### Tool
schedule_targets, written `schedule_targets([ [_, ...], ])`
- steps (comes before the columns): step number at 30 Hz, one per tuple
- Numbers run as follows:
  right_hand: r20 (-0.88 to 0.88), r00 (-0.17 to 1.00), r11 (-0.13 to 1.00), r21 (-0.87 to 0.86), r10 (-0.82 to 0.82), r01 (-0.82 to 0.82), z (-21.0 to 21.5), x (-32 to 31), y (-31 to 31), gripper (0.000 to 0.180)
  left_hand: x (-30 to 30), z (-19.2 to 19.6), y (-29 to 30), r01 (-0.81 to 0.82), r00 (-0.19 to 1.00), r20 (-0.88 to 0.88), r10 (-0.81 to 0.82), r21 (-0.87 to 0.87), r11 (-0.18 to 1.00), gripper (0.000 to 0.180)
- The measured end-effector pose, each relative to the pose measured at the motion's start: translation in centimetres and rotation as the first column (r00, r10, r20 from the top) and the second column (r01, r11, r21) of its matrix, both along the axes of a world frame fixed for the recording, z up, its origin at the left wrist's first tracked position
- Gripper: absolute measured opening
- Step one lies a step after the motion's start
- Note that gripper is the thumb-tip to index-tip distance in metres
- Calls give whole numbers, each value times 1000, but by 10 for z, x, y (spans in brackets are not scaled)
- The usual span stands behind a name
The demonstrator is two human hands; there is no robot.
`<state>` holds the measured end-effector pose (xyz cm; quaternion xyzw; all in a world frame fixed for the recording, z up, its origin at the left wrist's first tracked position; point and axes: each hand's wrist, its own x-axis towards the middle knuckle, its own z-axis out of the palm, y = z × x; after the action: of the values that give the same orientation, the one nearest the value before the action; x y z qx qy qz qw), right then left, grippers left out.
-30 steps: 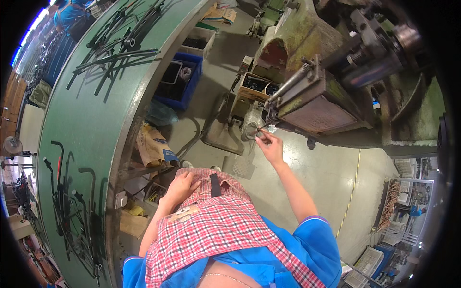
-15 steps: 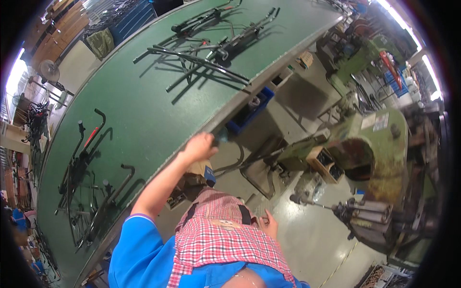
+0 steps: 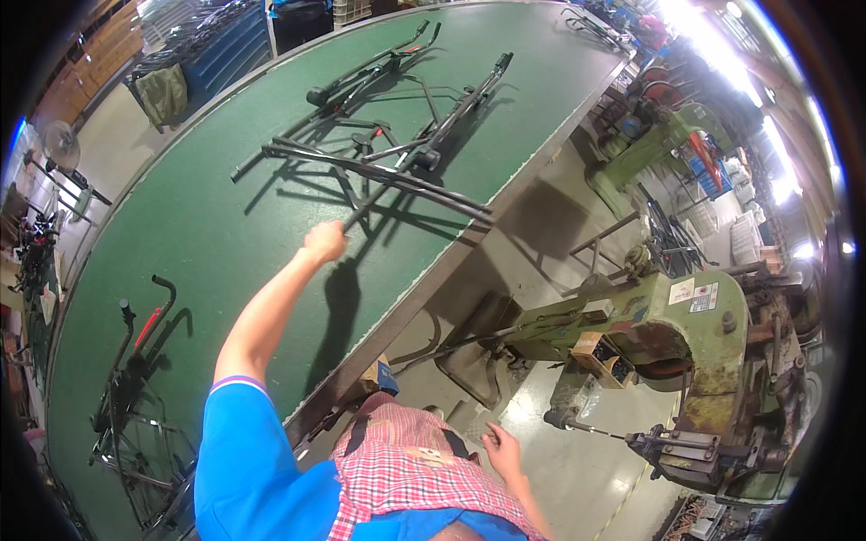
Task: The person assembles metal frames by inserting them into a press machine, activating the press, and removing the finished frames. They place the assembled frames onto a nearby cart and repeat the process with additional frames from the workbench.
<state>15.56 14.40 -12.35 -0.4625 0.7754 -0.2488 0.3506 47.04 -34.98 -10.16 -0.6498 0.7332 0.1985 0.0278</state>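
Head view has swung a lot in the last second: a second ago the right hand was out at the green press machine (image 3: 686, 334), and half a second ago the left arm was only coming up over the edge of the green table (image 3: 225, 243). Now the left hand (image 3: 325, 242) is well onto the table, fist closed around the near end of a dark metal rod (image 3: 379, 194) from the pile of black tube frames (image 3: 397, 153). So it looks like the work has moved off the machine and over to picking up a fresh piece from the stack.

That rod's long axis runs diagonally, from the hand up and away toward the table's far right edge, its far end buried among the other frames, so I can't tell where it stops. It sits near the middle of the far half of the table, close to the edge that faces the machine.

Right hand (image 3: 502, 448) hangs low by the red checked apron (image 3: 406, 478), fingers loosely spread, holding nothing.
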Motion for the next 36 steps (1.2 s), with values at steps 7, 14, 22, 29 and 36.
schedule_targets([
  [7, -50, 956, 939, -178, 290, -295, 24, 25, -118, 30, 50, 32, 113, 162, 984, -94, -149, 154, 975, 29],
  [14, -102, 761, 697, -338, 640, -632, 40, 60, -245, 31, 226, 33, 162, -113, 925, 376, -52, 404, 908, 39],
  [22, -542, 481, 259, -436, 689, -862, 39, 111, -467, 53, 94, 5, 238, -578, 802, -261, 538, -107, 809, 67],
  [29, -343, -110, -54, 169, 933, -984, 2, 136, -574, 74, -6, -48, 239, -862, -48, -559, 828, 442, 248, 51],
  [36, -495, -83, -182, -154, 865, -971, 26, 119, -545, 45, -73, -2, 232, -823, -370, -726, 580, 546, 157, 20],
])
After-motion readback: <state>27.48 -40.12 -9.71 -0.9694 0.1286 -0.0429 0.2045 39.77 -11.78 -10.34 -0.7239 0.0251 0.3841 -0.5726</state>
